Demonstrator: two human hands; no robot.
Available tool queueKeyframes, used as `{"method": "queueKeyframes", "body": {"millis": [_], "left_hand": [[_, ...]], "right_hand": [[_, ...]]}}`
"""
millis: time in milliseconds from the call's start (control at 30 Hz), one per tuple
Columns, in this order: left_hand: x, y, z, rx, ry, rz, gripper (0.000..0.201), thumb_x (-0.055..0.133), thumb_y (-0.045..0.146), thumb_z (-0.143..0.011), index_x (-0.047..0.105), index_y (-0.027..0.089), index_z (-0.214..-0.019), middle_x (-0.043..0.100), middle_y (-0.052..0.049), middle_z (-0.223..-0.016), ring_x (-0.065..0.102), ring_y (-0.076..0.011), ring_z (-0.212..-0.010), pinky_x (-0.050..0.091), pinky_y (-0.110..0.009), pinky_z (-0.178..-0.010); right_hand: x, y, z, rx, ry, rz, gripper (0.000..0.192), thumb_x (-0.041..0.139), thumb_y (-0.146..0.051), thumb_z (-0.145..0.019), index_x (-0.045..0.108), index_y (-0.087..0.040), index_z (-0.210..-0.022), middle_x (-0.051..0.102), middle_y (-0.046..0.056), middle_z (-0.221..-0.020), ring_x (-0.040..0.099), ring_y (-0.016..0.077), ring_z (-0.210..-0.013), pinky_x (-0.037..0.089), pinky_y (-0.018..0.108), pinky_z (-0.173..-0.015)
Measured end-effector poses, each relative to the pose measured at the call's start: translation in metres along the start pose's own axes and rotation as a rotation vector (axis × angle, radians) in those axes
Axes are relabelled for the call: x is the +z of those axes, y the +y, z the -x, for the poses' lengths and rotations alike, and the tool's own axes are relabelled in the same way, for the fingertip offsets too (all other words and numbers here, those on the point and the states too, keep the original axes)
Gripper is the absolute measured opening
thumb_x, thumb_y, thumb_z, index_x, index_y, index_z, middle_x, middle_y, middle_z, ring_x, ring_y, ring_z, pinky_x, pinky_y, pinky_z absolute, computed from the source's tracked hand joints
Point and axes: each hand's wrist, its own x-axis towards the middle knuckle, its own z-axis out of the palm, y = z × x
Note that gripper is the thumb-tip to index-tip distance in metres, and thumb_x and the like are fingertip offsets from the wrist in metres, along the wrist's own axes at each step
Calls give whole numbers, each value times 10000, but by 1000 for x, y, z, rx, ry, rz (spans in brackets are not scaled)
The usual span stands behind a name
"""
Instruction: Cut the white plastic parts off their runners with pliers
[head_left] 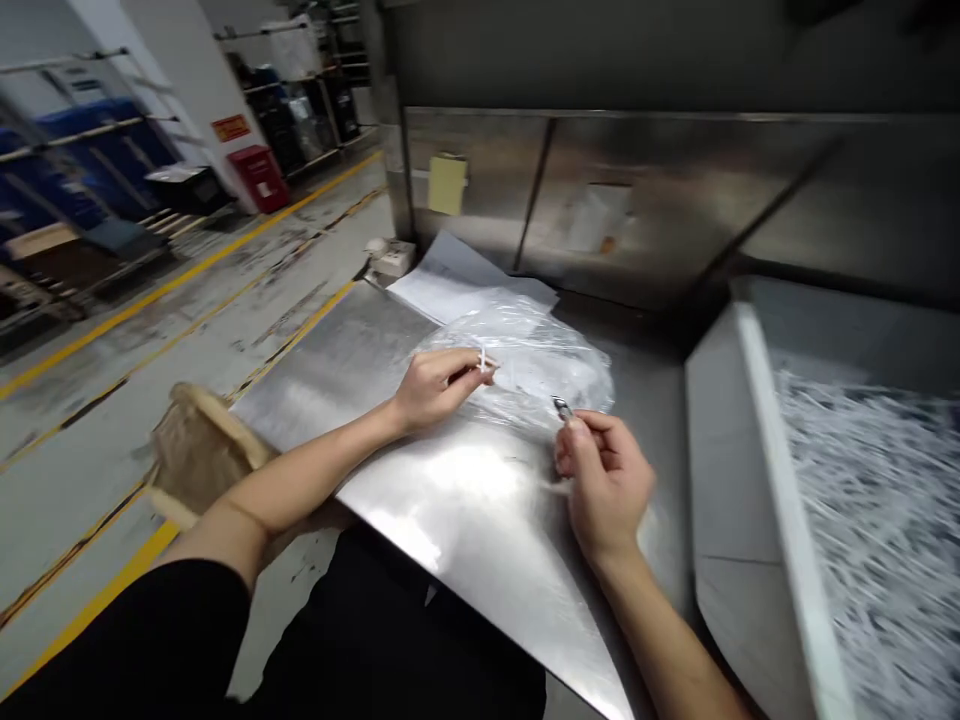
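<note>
My left hand (444, 385) pinches a small white plastic piece (483, 359) between thumb and forefinger, above the metal table. In my right hand (606, 480) is a small shiny metal nail clipper (562, 408), its tip pointing up and left towards the other hand. The clipper and the white piece are apart. Beneath and behind both hands lies a clear plastic bag (555, 355) on the table. What the bag holds is hard to make out.
White sheets of paper (457, 275) lie behind the bag on the metal table (315, 340). To the right stands a large white bin (757, 400) filled with many small white pieces (885, 520). A brown-lined container (199, 450) is at the left edge. A metal panel (480, 150) rises behind.
</note>
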Motion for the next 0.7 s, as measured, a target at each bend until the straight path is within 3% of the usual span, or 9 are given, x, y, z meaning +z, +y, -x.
{"method": "queueKeyframes", "body": {"millis": [100,200,300,367,433,500,567,633,700], "left_hand": [[-42,-1,21,-58,251,-97,355,611,468,-1120,782,166,-1043,831,-74,-908,729,-144,-730,569,-280,-717],[-109,-4,75,-212,449,-270,373,643,520,-1083,764,168,-1095,821,-71,-918,751,-156,-776,580,-278,-747],[-186,4,153,-548,633,-556,347,596,469,-1075,716,157,-1167,817,-87,-999,775,-178,-905,595,-282,-844],[-228,14,205,-893,632,-826,347,482,397,-1102,681,154,-1248,813,-93,-1103,764,-164,-1003,579,-255,-902],[-258,25,250,-1082,596,-925,324,525,374,-1072,711,128,-1173,814,-105,-1055,749,-184,-963,560,-258,-865],[-273,36,279,-1199,522,-950,285,682,400,-975,744,122,-985,799,-89,-867,726,-208,-833,532,-266,-772],[-276,44,287,-1251,433,-962,288,793,418,-863,738,136,-835,762,-76,-726,703,-228,-734,498,-279,-699],[-271,50,275,-1200,346,-966,290,790,437,-831,740,154,-788,758,-81,-691,702,-252,-693,483,-297,-665],[-263,55,248,-1035,261,-946,293,698,470,-875,757,192,-806,756,-58,-661,700,-266,-651,487,-312,-647]], "right_hand": [[2,2,2,-66,34,73,419,802,-582,-907,740,-190,-1041,648,2,-711,562,164,-562,449,321,-546],[7,-5,8,-108,34,99,339,825,-567,-904,741,-260,-1020,644,63,-745,570,254,-597,443,440,-582],[12,-17,20,-128,-69,106,205,748,-563,-976,737,-398,-1097,595,95,-817,549,360,-694,425,555,-684],[14,-22,27,-147,-116,107,170,709,-554,-1000,740,-443,-1125,552,88,-815,524,376,-706,405,567,-706],[16,-22,29,-159,-133,97,167,700,-540,-1007,752,-436,-1126,540,79,-802,515,361,-687,395,550,-685],[19,-19,26,-163,-115,81,171,714,-537,-1004,759,-408,-1106,543,66,-774,511,333,-654,390,522,-654],[22,-17,21,-167,-88,99,181,743,-531,-995,756,-362,-1058,569,56,-766,528,303,-647,402,496,-653],[22,-19,20,-189,-78,147,219,766,-520,-973,737,-305,-1001,625,61,-811,582,286,-706,443,471,-697],[22,-22,23,-245,-57,148,300,740,-548,-933,695,-252,-927,670,65,-846,628,272,-766,483,427,-720]]}}
